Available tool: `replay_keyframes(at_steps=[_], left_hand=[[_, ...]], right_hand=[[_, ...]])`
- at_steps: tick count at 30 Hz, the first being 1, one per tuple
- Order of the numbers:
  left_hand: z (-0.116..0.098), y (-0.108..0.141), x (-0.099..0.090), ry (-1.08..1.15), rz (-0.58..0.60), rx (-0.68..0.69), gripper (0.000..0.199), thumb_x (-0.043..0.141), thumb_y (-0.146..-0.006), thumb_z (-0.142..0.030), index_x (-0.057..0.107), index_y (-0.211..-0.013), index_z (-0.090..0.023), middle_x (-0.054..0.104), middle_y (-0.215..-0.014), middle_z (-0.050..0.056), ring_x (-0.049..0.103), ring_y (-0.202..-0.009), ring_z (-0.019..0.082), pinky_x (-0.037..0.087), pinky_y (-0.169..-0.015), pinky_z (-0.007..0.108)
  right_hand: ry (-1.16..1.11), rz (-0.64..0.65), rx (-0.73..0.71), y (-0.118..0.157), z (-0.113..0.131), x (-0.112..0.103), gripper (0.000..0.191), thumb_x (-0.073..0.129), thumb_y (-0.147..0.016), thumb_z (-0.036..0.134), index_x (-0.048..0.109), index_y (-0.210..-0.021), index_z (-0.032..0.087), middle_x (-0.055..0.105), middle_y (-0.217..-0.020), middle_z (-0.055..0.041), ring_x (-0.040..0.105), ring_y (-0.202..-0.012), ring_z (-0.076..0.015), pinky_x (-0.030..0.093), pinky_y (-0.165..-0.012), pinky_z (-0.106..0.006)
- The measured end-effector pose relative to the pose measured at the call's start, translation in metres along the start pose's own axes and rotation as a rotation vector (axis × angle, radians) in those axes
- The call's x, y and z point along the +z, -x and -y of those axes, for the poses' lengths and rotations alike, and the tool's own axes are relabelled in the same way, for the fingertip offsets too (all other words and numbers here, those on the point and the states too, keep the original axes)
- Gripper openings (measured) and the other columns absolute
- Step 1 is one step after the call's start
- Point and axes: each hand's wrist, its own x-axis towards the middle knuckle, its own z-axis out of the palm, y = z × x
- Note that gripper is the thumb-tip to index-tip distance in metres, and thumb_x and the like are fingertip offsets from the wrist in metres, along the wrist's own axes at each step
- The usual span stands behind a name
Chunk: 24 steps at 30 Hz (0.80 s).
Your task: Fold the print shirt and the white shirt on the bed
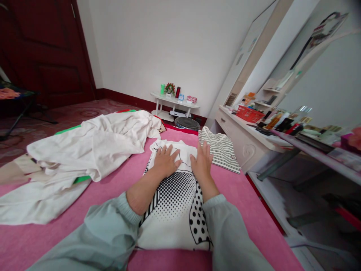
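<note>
A white garment [175, 210] with black dots, stripes and line drawings lies folded into a long flat shape on the pink bed cover [237, 203]. My left hand [166, 162] rests flat on its upper part, fingers spread. On the upper right edge of the same garment lies my right hand [202, 160], also flat with fingers apart. Just beyond my right hand sits a folded black-and-white striped garment [222, 148]. The forearms cover part of the printed garment's sides.
Loose white clothes [96, 143] are heaped at the left. A dressing table [239, 131] with a red basket [249, 113] and several bottles runs along the right. Beyond the bed stand a small white shelf [175, 101] and a dark round object [186, 123]. A dark red door [42, 52] is far left.
</note>
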Motion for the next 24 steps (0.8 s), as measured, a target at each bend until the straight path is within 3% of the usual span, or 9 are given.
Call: replay_keyframes(at_steps=[1, 3, 5, 7, 11, 16, 20, 24], left_hand=[[0.0, 0.0, 0.0, -0.009, -0.004, 0.001, 0.061, 0.033, -0.09, -0.057, 0.035, -0.144, -0.029, 0.025, -0.155, 0.008, 0.019, -0.141, 0.036, 0.011, -0.112, 0.055], [0.003, 0.0, 0.0, -0.019, -0.008, 0.013, 0.06, 0.03, -0.091, -0.057, 0.034, -0.144, -0.03, 0.026, -0.154, 0.007, 0.021, -0.141, 0.034, 0.012, -0.113, 0.055], [0.008, -0.002, 0.002, -0.024, -0.004, 0.022, 0.059, 0.028, -0.092, -0.055, 0.033, -0.145, -0.03, 0.026, -0.154, 0.006, 0.021, -0.141, 0.033, 0.013, -0.113, 0.053], [0.013, -0.003, 0.005, -0.027, 0.002, 0.027, 0.059, 0.027, -0.093, -0.054, 0.032, -0.146, -0.029, 0.025, -0.155, 0.006, 0.021, -0.141, 0.031, 0.014, -0.114, 0.051], [0.016, -0.006, 0.01, -0.03, -0.007, 0.043, 0.059, 0.023, -0.094, -0.054, 0.029, -0.147, -0.028, 0.023, -0.155, 0.006, 0.018, -0.142, 0.03, 0.012, -0.115, 0.05], [0.016, 0.003, 0.007, -0.022, 0.032, 0.072, 0.062, 0.02, -0.094, -0.054, 0.026, -0.148, -0.024, 0.017, -0.156, 0.008, 0.012, -0.144, 0.03, 0.009, -0.115, 0.051], [0.023, 0.033, 0.003, -0.003, 0.075, 0.137, 0.065, 0.02, -0.094, -0.055, 0.023, -0.149, -0.02, 0.01, -0.157, 0.01, 0.006, -0.144, 0.028, 0.008, -0.116, 0.048], [0.036, 0.074, -0.007, 0.036, 0.15, 0.185, 0.066, 0.019, -0.095, -0.055, 0.02, -0.15, -0.018, 0.007, -0.157, 0.011, 0.004, -0.144, 0.028, 0.01, -0.116, 0.047]], right_hand=[[0.022, -0.005, -0.092, 0.001, 0.005, -0.002, 0.061, 0.047, -0.086, 0.024, 0.032, -0.145, 0.019, 0.018, -0.155, -0.0104, 0.005, -0.144, -0.0278, 0.005, -0.112, -0.058], [0.042, 0.117, -0.21, 0.003, 0.013, -0.001, 0.056, 0.038, -0.092, 0.031, 0.029, -0.146, 0.02, 0.024, -0.154, -0.0072, 0.01, -0.144, -0.0218, 0.006, -0.115, -0.051], [0.073, 0.331, -0.186, 0.006, 0.013, 0.005, 0.056, 0.03, -0.095, 0.041, 0.028, -0.147, 0.018, 0.026, -0.153, -0.0075, 0.015, -0.143, -0.0212, 0.01, -0.115, -0.05], [0.12, 0.465, -0.115, 0.009, 0.009, 0.012, 0.062, 0.024, -0.096, 0.051, 0.027, -0.147, 0.018, 0.022, -0.155, -0.0075, 0.015, -0.143, -0.0221, 0.011, -0.114, -0.05], [0.187, 0.485, -0.082, 0.012, 0.001, 0.021, 0.065, 0.015, -0.095, 0.057, 0.023, -0.149, 0.021, 0.014, -0.157, -0.0043, 0.01, -0.144, -0.0187, 0.009, -0.115, -0.047], [0.219, 0.531, -0.067, 0.014, 0.003, 0.016, 0.064, 0.014, -0.096, 0.055, 0.017, -0.15, 0.021, 0.009, -0.157, -0.0027, 0.005, -0.145, -0.0187, 0.007, -0.115, -0.047], [0.18, 0.582, -0.044, 0.029, 0.0, 0.002, 0.066, 0.017, -0.095, 0.056, 0.014, -0.151, 0.022, 0.004, -0.158, -0.0021, 0.0, -0.145, -0.0201, 0.006, -0.115, -0.046], [0.101, 0.664, -0.065, 0.06, -0.004, -0.03, 0.069, 0.019, -0.094, 0.06, 0.012, -0.151, 0.022, 0.001, -0.158, -0.0023, -0.004, -0.145, -0.0201, 0.003, -0.116, -0.044]])
